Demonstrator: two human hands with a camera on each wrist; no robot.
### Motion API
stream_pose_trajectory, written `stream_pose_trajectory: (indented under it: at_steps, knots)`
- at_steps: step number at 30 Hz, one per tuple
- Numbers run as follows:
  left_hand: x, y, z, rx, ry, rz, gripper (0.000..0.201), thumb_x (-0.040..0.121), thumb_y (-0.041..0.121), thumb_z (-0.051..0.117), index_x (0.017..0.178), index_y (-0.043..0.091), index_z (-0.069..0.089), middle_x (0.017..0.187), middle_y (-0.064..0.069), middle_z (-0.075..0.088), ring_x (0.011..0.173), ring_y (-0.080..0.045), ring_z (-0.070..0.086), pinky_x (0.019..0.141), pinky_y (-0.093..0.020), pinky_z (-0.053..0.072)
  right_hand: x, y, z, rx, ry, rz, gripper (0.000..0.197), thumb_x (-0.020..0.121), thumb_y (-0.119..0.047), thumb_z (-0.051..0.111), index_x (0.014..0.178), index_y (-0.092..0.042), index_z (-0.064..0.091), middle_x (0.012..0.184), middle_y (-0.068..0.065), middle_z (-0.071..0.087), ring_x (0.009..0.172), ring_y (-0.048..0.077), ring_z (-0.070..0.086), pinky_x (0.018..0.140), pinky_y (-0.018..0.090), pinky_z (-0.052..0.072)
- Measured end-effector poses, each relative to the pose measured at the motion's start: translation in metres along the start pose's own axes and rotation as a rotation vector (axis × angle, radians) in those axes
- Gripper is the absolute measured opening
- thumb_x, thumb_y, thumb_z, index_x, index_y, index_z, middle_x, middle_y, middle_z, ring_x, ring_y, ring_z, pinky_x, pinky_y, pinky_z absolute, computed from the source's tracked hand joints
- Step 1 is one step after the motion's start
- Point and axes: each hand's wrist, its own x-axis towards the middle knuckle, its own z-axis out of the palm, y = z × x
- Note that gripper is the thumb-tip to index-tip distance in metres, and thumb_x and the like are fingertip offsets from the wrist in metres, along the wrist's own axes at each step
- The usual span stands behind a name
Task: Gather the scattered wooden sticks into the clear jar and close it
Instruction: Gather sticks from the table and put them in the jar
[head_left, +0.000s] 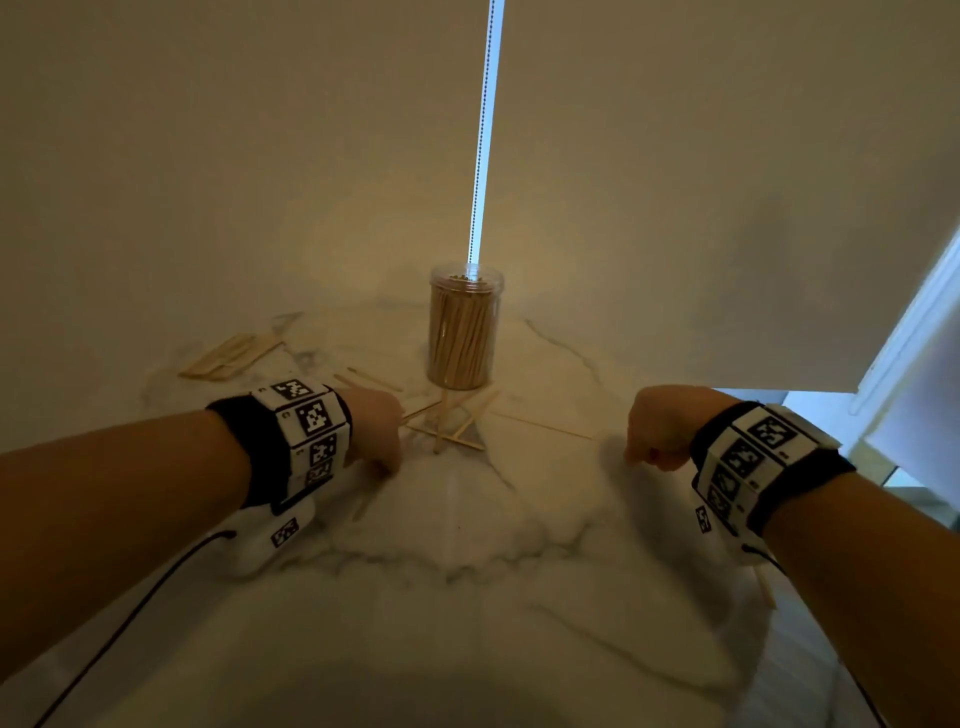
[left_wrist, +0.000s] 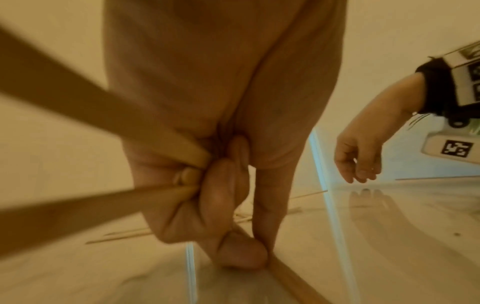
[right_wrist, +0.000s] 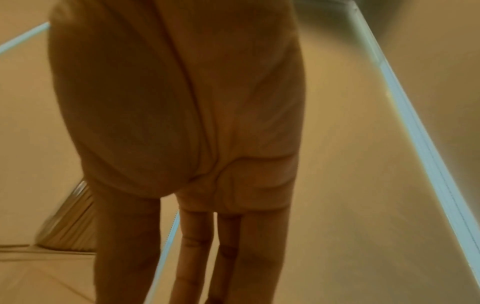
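Two hands work low over a white marbled surface that carries everything in play, its pale slab running back to a plain wall. At the far middle of it stands the clear jar, upright, without a lid and already packed with wooden sticks, set back apparently so the near ground stays free for collecting; no lid can be made out anywhere. Loose sticks lie around it: a flat bundle well off to the left, a crossed heap just in front of the jar, and one thin stick pointing away to the right. The left hand reaches down beside that heap; the left wrist view shows its fingers curled round two sticks already gathered against the palm while the thumb and forefinger close on a third stick lying flat, a grip that seems meant to keep the bundle together while adding to it. The right hand hangs near the surface with fingers loosely extended and holding nothing, seemingly waiting its turn. Most sticks are still scattered, so closing the jar looks a long way off.
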Motion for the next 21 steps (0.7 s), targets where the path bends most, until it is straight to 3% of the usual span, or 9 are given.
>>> stream_pose_trajectory:
  at_steps: [2,5,7,9,11,13,17,19,21]
  knots:
    - [0.005,-0.006,0.002,-0.015,0.019,-0.018,0.04,0.092,0.035,0.066,0.114,0.002,0.067,0.065,0.001,0.05,0.049,-0.01,0.042,0.035,-0.015,0.031,-0.01,0.007,-0.003,-0.034,-0.036,0.034,0.029,0.093,-0.027,0.067,0.104,-0.001,0.07,0.086,0.006,0.068,0.077,0.021,0.061,0.082,0.032,0.054]
    - [0.011,-0.016,0.009,-0.073,0.038,-0.014,0.04,0.096,0.041,0.059,0.109,0.004,0.07,0.068,-0.001,0.054,0.052,-0.012,0.045,0.044,-0.02,0.037,-0.024,0.014,-0.009,-0.165,-0.026,0.069,0.028,0.098,-0.032,0.061,0.089,-0.005,0.061,0.078,0.0,0.054,0.068,0.016,0.051,0.064,0.025,0.045]
    - [0.017,-0.025,0.013,-0.17,0.054,0.002,0.044,0.099,0.042,0.05,0.105,0.004,0.071,0.08,-0.005,0.064,0.058,-0.018,0.051,0.05,-0.021,0.04,-0.03,0.017,-0.006,-0.22,-0.09,0.08,0.028,0.097,-0.035,0.061,0.099,-0.008,0.064,0.091,0.0,0.063,0.073,0.015,0.056,0.075,0.025,0.048]
    - [0.023,-0.031,0.013,-0.283,0.109,0.029,0.046,0.101,0.041,0.044,0.107,0.003,0.067,0.096,-0.01,0.07,0.069,-0.022,0.055,0.056,-0.023,0.042,-0.03,0.017,0.001,-0.208,-0.165,0.053,0.032,0.096,-0.036,0.062,0.112,-0.009,0.067,0.101,0.003,0.069,0.091,0.02,0.066,0.093,0.029,0.049]
    - [0.03,-0.032,0.013,-0.316,0.215,0.071,0.042,0.101,0.047,0.044,0.103,0.009,0.062,0.102,-0.009,0.067,0.082,-0.023,0.057,0.066,-0.027,0.041,-0.023,0.012,0.008,-0.121,-0.202,0.014,0.027,0.093,-0.034,0.066,0.097,-0.009,0.072,0.093,0.004,0.072,0.099,0.023,0.07,0.098,0.035,0.053]
    - [0.036,-0.028,0.011,-0.333,0.282,0.099,0.043,0.098,0.056,0.047,0.094,0.015,0.058,0.096,-0.005,0.062,0.084,-0.022,0.056,0.073,-0.029,0.039,-0.013,0.004,0.011,0.03,-0.22,-0.026,0.021,0.088,-0.029,0.072,0.085,-0.009,0.072,0.085,0.005,0.073,0.091,0.024,0.073,0.089,0.037,0.058]
    - [0.048,-0.011,0.007,-0.356,0.286,0.189,0.047,0.096,0.056,0.052,0.074,0.014,0.05,0.075,-0.003,0.052,0.065,-0.017,0.046,0.059,-0.029,0.034,-0.007,0.006,-0.006,0.196,-0.084,-0.045,0.023,0.089,-0.028,0.072,0.082,-0.006,0.071,0.075,0.005,0.07,0.066,0.019,0.068,0.083,0.035,0.06]
    - [0.051,-0.003,0.007,-0.308,0.295,0.23,0.037,0.091,0.046,0.066,0.078,0.016,0.048,0.075,-0.001,0.05,0.063,-0.015,0.042,0.057,-0.028,0.032,-0.013,0.018,-0.016,0.083,0.013,0.029,0.021,0.091,-0.025,0.069,0.083,-0.006,0.069,0.073,0.006,0.067,0.065,0.021,0.064,0.082,0.036,0.058]
    - [0.054,0.002,0.007,-0.29,0.285,0.267,0.027,0.084,0.037,0.076,0.093,0.019,0.057,0.09,0.001,0.06,0.075,-0.014,0.051,0.063,-0.026,0.037,-0.021,0.032,-0.018,-0.019,-0.021,0.125,0.017,0.092,-0.021,0.069,0.092,-0.004,0.067,0.076,0.007,0.064,0.072,0.023,0.062,0.086,0.037,0.055]
